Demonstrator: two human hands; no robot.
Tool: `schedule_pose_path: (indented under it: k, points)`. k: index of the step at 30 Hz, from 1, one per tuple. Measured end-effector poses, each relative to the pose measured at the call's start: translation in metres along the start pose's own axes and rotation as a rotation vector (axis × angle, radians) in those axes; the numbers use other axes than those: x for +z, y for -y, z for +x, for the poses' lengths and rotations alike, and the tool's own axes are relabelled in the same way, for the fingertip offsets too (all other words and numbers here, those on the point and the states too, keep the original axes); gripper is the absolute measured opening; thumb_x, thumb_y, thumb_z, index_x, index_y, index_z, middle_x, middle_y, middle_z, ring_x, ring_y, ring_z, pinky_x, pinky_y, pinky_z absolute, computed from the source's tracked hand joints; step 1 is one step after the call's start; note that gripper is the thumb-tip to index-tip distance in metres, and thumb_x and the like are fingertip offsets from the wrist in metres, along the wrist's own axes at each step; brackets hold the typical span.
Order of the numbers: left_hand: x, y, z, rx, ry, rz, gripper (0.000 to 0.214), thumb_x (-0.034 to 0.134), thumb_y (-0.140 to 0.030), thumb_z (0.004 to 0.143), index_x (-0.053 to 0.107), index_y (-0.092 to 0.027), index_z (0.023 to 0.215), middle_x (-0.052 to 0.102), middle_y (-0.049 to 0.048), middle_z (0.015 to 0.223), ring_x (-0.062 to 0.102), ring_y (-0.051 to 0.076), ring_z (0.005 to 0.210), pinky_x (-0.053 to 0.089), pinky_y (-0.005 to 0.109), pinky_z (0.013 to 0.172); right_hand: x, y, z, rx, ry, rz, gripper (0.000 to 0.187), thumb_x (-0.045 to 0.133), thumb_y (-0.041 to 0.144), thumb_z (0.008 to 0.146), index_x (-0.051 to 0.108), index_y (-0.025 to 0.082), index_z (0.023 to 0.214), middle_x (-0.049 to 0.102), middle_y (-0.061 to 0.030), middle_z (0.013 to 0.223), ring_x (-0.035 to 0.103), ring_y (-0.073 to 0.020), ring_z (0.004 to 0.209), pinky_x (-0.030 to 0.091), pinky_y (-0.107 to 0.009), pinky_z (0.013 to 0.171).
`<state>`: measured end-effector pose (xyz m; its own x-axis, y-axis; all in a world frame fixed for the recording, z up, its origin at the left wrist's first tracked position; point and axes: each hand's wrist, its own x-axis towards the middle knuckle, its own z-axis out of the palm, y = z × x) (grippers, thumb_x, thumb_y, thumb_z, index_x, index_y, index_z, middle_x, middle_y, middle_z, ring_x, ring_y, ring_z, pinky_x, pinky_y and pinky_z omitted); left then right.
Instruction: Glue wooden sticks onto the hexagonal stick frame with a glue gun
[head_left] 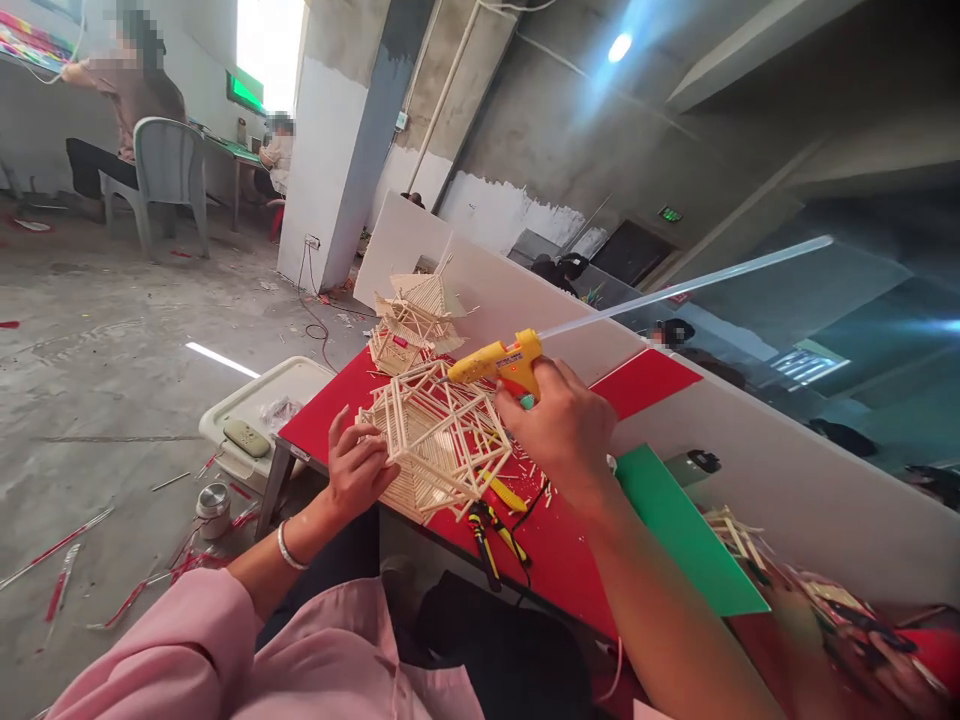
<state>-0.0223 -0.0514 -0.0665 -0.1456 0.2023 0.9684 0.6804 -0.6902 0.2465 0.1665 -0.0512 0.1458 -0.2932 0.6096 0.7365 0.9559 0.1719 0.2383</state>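
Note:
My right hand (pixel 561 428) is closed round the handle of a yellow glue gun (pixel 501 365), whose nozzle points left onto the top of a wooden-stick frame model (pixel 435 440). A long clear glue stick (pixel 690 285) juts from the gun's back toward the upper right. My left hand (pixel 358 465) grips the left side of the stick frame, fingers curled on its edge, steadying it on the red table (pixel 559 550). A second stick-built tower (pixel 412 320) stands just behind the frame.
Yellow-handled pliers (pixel 487 535) and loose sticks lie on the red table by the frame. A green sheet (pixel 679 535) lies to the right, a white board (pixel 750 440) behind. A white bin (pixel 255 405) sits on the floor. Other people sit at far tables.

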Motion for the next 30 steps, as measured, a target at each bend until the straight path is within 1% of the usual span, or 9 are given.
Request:
schedule_pose_path:
  k: [4,10,15,20,23,25,26,28,30]
  points:
    - [0.016,0.001,-0.025,-0.073,-0.058,0.116,0.023,0.071,-0.023,0.083,0.058,-0.025,0.064,0.07,-0.0038,0.069,0.067,0.022,0.088,0.027,0.056,0.116,0.006,0.003,-0.004,0.046,0.021,0.037,0.033,0.059,0.041,0.081,0.069,0.017,0.101,0.07,-0.0093,0.087,0.058,-0.0204,0.068,0.025,-0.031,0.056]
    - [0.038,0.001,-0.043,-0.131,-0.065,0.281,0.021,0.071,-0.021,0.082,0.058,-0.024,0.066,0.07,-0.0045,0.068,0.066,0.021,0.086,0.028,0.052,0.11,0.019,0.009,-0.007,0.046,0.052,0.084,0.034,0.06,0.04,0.08,0.068,0.017,0.104,0.072,-0.0096,0.09,0.061,-0.0217,0.07,0.03,-0.032,0.058]
    - [0.049,-0.003,-0.056,-0.17,-0.042,0.29,0.022,0.072,-0.02,0.083,0.057,-0.023,0.067,0.071,-0.0037,0.072,0.066,0.02,0.086,0.03,0.05,0.108,0.024,0.011,-0.012,0.043,0.05,0.096,0.032,0.059,0.041,0.081,0.068,0.016,0.099,0.072,-0.0096,0.087,0.062,-0.0231,0.071,0.03,-0.031,0.058]
    - [0.059,-0.014,-0.065,-0.198,-0.054,0.23,0.017,0.071,-0.023,0.085,0.06,-0.024,0.073,0.07,-0.0028,0.074,0.066,0.019,0.084,0.032,0.048,0.108,0.028,0.012,-0.016,0.033,0.039,0.096,0.03,0.058,0.041,0.08,0.067,0.017,0.096,0.071,-0.0097,0.085,0.062,-0.0232,0.069,0.031,-0.032,0.057]
    - [0.048,-0.019,-0.075,-0.203,0.008,0.165,0.009,0.072,-0.03,0.086,0.066,-0.025,0.09,0.07,0.0016,0.087,0.067,0.021,0.095,0.033,0.051,0.112,0.029,0.012,-0.019,0.034,0.04,0.095,0.03,0.058,0.042,0.08,0.067,0.017,0.094,0.071,-0.0093,0.083,0.061,-0.0229,0.069,0.031,-0.031,0.057]
    - [0.031,-0.016,-0.084,-0.211,0.054,0.09,0.024,0.067,-0.036,0.089,0.065,-0.023,0.109,0.069,0.0078,0.103,0.064,0.026,0.108,0.035,0.055,0.113,0.029,0.01,-0.021,0.042,0.042,0.091,0.03,0.058,0.042,0.08,0.067,0.017,0.095,0.071,-0.0092,0.083,0.061,-0.0231,0.069,0.031,-0.031,0.057]
    - [0.02,-0.012,-0.088,-0.222,0.053,0.046,0.027,0.063,-0.036,0.091,0.064,-0.022,0.114,0.067,0.0097,0.109,0.063,0.027,0.113,0.035,0.058,0.114,0.029,0.009,-0.022,0.045,0.046,0.089,0.031,0.059,0.042,0.08,0.067,0.017,0.095,0.071,-0.0093,0.083,0.061,-0.0234,0.069,0.031,-0.031,0.058]
    - [0.001,0.003,-0.092,-0.34,0.01,0.035,0.018,0.054,-0.025,0.094,0.065,-0.022,0.108,0.065,0.0081,0.106,0.063,0.025,0.11,0.04,0.055,0.111,0.029,0.008,-0.024,0.054,0.059,0.085,0.032,0.06,0.042,0.079,0.068,0.017,0.097,0.071,-0.01,0.084,0.062,-0.024,0.071,0.032,-0.031,0.058]
    - [-0.012,0.024,-0.089,-0.489,-0.015,0.115,0.013,0.055,-0.024,0.092,0.067,-0.02,0.096,0.063,0.0094,0.105,0.062,0.026,0.106,0.051,0.046,0.098,0.03,0.007,-0.025,0.058,0.084,0.089,0.033,0.059,0.041,0.079,0.067,0.016,0.099,0.071,-0.011,0.086,0.062,-0.0245,0.072,0.033,-0.032,0.059]
